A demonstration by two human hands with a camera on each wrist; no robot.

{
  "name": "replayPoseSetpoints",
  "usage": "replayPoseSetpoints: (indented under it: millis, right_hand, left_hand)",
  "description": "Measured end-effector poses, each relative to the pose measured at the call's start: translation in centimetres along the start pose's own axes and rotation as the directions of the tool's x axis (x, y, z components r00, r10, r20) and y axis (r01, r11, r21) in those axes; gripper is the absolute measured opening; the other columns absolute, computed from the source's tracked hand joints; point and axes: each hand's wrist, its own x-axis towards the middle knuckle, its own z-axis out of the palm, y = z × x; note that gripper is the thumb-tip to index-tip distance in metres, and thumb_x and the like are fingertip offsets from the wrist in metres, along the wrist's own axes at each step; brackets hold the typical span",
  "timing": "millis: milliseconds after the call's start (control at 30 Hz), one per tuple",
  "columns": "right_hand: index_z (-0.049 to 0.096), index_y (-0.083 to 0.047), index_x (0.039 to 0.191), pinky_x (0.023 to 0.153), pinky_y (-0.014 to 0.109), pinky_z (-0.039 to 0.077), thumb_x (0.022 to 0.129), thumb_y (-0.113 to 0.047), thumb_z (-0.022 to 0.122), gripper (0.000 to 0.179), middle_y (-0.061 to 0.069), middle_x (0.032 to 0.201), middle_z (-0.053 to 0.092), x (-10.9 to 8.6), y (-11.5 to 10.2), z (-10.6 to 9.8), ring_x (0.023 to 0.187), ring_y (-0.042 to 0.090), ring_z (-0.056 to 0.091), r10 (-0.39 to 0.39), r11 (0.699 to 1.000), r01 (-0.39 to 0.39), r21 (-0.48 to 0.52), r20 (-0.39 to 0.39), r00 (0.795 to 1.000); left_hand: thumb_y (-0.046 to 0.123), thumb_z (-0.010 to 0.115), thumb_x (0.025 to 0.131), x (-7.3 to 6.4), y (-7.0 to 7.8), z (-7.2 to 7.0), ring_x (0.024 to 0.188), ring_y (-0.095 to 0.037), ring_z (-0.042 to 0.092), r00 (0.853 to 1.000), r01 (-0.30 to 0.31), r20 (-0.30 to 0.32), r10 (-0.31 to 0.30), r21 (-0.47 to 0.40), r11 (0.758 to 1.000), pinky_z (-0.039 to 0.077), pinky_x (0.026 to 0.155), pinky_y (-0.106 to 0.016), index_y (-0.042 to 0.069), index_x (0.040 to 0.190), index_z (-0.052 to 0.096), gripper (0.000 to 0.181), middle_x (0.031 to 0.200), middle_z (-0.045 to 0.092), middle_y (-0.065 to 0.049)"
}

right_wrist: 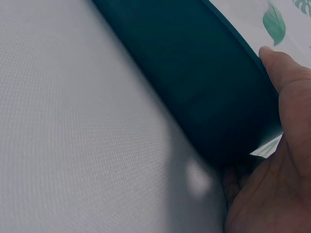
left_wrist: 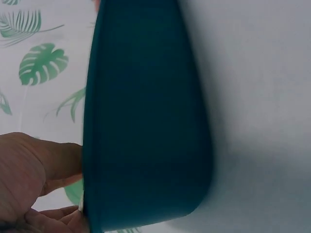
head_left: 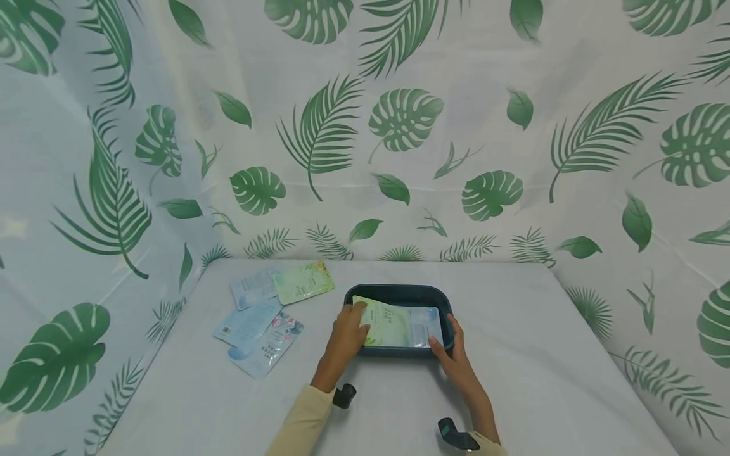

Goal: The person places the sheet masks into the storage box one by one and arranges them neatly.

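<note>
Green sachet (head_left: 384, 324) observed in the left part of a dark teal tray (head_left: 393, 353), printed face up; a pale blue sachet (head_left: 428, 326) lies at its right in the same tray. Which of the two overlaps the other cannot be told. The left edge of the green sachet is pinched between thumb and fingers of the left hand (head_left: 345, 330), at the tray's left rim. The tray's near right corner is gripped by the right hand (head_left: 458, 358), thumb over the rim, fingers around the outer wall.

Step in hand judged to be the settling of the green sachet. The tray should be kept steady from the right, the sachet pressed down flat, its far left corner guided inside the rim, and the edge released gently to avoid a crease.

Materials: sachets thin, flat, rectangular, with glossy film that probably slides and bends easily. Tray smooth, apparently rigid plastic, with rounded corners. White tablecloth (head_left: 530, 380) finely woven. At left, four more sachets are spread overlapping, including a yellow-green sachet (head_left: 303, 282) at the far side and a floral sachet (head_left: 267, 351) nearest.
</note>
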Motion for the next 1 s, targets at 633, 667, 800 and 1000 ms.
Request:
replayPoseSetpoints:
  millis: [633,667,800,1000]
  right_hand:
    - [-0.002,-0.027,0.157,0.114,0.068,0.005,0.100,-0.043,0.051,0.080,0.018,0.164,-0.006,0.1,0.1,0.0,0.150,0.043,-0.004,-0.014,1.000,0.014,-0.014,-0.005,1.000]
    - [-0.002,-0.027,0.157,0.114,0.068,0.005,0.100,-0.043,0.051,0.080,0.018,0.164,-0.006,0.1,0.1,0.0,0.150,0.043,-0.004,-0.015,1.000,0.015,-0.014,-0.005,1.000]
    - [-0.002,-0.028,0.157,0.114,0.068,0.005,0.099,-0.042,0.052,0.080,0.017,0.164,-0.006,0.1,0.0,0.0,0.150,0.043,-0.004,-0.005,1.000,0.004,-0.015,-0.009,1.000]
    - [-0.003,-0.031,0.156,0.114,0.067,0.005,0.099,-0.045,0.051,0.080,0.015,0.165,-0.007,0.0,-0.1,0.0,0.150,0.042,-0.004,0.024,1.000,-0.024,-0.005,-0.004,1.000]
  left_hand:
    - [0.014,0.068,0.091,-1.1,0.7,2.4,0.090,-0.035,0.070,0.971,-0.174,-0.091,0.220,0.360,0.916,0.058,0.074,-0.040,0.000,0.113,0.067,0.026,0.118,0.063,-0.028]
    - [0.013,0.069,0.089,-1.1,0.7,2.4,0.085,-0.032,0.070,0.961,-0.194,-0.108,0.254,0.389,0.901,0.057,0.070,-0.038,0.000,0.109,0.068,0.024,0.111,0.066,-0.025]
    - [0.011,0.069,0.088,-1.4,0.6,2.6,0.073,-0.025,0.067,0.937,-0.234,-0.125,0.325,0.464,0.855,0.055,0.061,-0.034,0.001,0.101,0.069,0.016,0.092,0.068,-0.017]
    - [0.012,0.068,0.090,-1.8,0.3,2.7,0.095,-0.034,0.065,0.926,-0.252,-0.109,0.361,0.533,0.807,0.057,0.073,-0.039,0.003,0.103,0.070,0.016,0.100,0.068,-0.022]
